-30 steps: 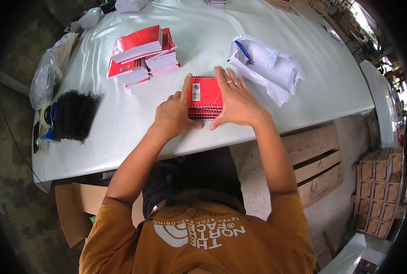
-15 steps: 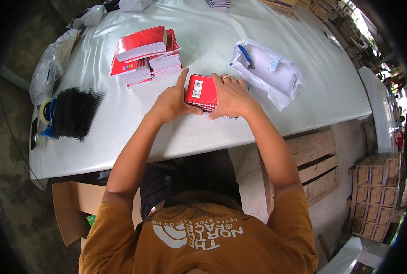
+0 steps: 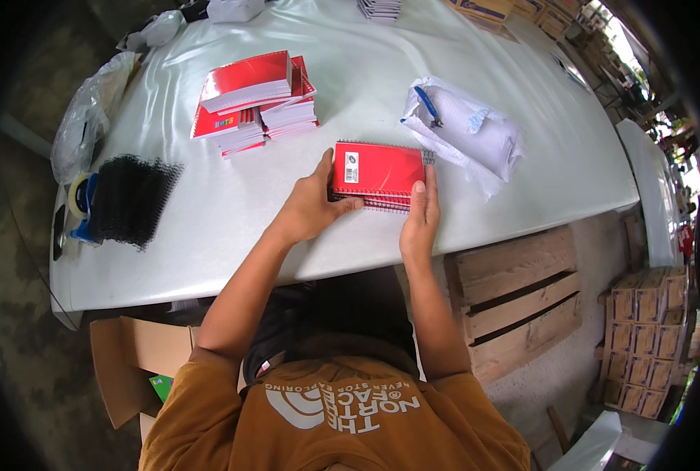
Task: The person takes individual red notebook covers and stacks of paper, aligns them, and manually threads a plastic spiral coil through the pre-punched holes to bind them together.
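Your left hand point(image 3: 310, 206) and right hand point(image 3: 422, 216) clasp the notebooks point(image 3: 377, 169) by their left and right ends, right thumb on the top cover, left thumb along the near edge; most fingers are hidden. They sit toward the near side of the table point(image 3: 169, 275), nearer and further right than the red pile point(image 3: 248, 82). The lower coils jut unevenly, so a slack hold could let books slide, and lopsided pressure could snag coils together.

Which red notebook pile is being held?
The nearer pile, between the left grip and the right grip, a white label on its top cover. The farther pile, to the left, is untouched and unevenly stacked.
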Demonstrator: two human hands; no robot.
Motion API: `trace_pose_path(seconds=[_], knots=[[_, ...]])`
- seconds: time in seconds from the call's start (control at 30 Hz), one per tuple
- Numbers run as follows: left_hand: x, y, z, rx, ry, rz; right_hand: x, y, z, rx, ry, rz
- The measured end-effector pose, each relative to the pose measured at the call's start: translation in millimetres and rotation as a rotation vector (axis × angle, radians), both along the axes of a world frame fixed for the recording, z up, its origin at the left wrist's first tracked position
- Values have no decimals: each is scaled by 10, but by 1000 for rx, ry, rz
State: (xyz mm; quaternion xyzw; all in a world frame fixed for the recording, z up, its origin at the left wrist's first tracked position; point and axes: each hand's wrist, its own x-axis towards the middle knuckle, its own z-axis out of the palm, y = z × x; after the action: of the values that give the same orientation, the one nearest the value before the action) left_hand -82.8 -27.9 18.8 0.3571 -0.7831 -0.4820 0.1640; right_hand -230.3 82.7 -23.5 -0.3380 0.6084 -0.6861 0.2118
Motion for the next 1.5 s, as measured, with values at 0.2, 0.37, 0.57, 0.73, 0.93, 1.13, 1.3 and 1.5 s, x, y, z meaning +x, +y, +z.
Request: trace_pose_path(seconds=[0.2, 0.37, 0.57, 0.73, 0.93, 1.13, 1.3, 1.5], knots=[[326, -722, 564, -774, -115, 207, 169, 48, 163, -166, 158, -175], [656, -1320, 662, -1375, -373, 213, 522, 145, 427, -415, 392, -90], [1039, 82, 580, -1353, -313, -27, 658, 62, 375, -102, -1331, 820], [1446, 164, 578, -842, -270, -39, 752, -34, 222, 65, -696, 766], [2369, -631, -219, -1007, -1012, 735, 620, -106, 258, -26, -53, 818], [2179, -525, -206, -916, -632, 718, 567, -121, 73, -71, -6, 825], [2112, -459, -288, -935, -708, 658, 557, -115, 82, -9, 34, 831], [2136, -555, -31, -1015, -473, 879, 562, -110, 88, -25, 35, 818]])
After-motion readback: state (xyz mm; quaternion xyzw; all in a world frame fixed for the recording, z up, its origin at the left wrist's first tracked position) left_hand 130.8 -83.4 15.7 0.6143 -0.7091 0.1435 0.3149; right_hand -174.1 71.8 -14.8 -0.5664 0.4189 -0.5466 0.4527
